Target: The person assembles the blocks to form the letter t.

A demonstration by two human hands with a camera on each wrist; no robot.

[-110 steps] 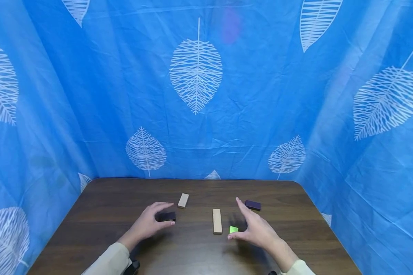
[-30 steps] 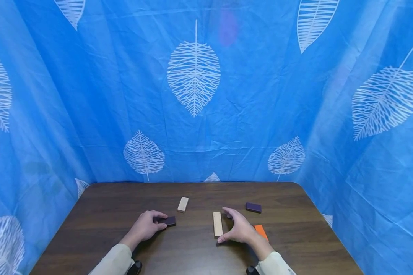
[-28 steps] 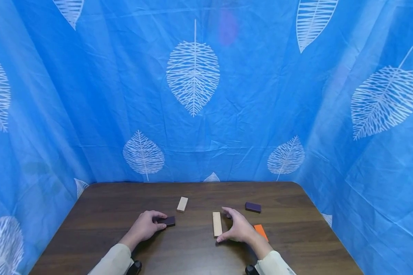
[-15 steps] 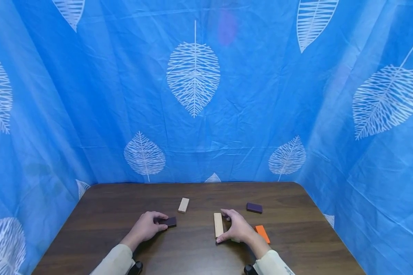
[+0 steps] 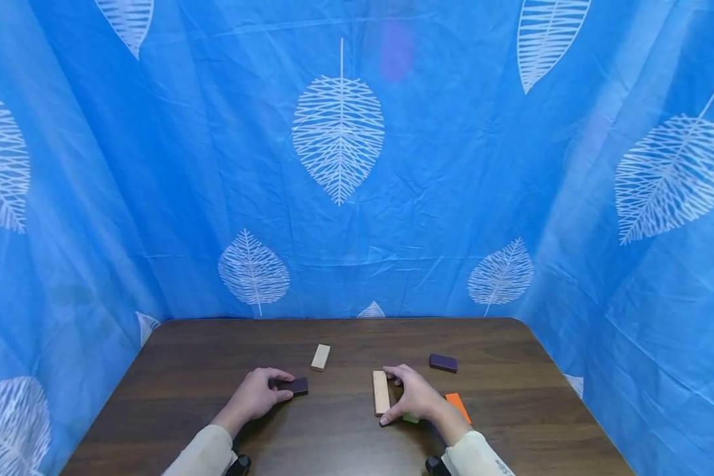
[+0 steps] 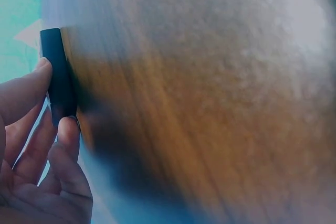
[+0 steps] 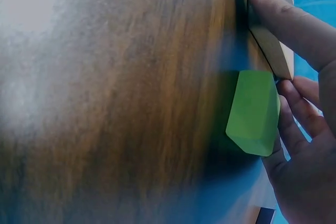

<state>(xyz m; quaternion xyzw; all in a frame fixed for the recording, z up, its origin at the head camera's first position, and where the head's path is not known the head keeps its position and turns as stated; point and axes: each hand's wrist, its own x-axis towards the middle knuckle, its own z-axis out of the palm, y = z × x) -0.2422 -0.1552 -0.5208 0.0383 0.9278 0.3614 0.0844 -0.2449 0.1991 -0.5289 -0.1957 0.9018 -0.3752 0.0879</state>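
the left hand (image 5: pixel 256 395) gripped a dark block (image 5: pixel 299 386) between thumb and fingers on the left of the worktop (image 5: pixel 327 449); the right hand (image 5: pixel 418 398) pinched a long pale block (image 5: pixel 380 393) by its ends, near the middle. a green block (image 7: pixel 252 109) sat beneath the right palm, an orange block (image 5: pixel 457 406) by the wrist, a purple block (image 5: pixel 443 363) farther back.

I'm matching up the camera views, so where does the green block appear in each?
Head: the green block shows low, right of centre, partly hidden by the right hand.
Left wrist: not in it.
Right wrist: green block right of centre, below the pale block.
Shared landmark: the brown tabletop, in all three views.
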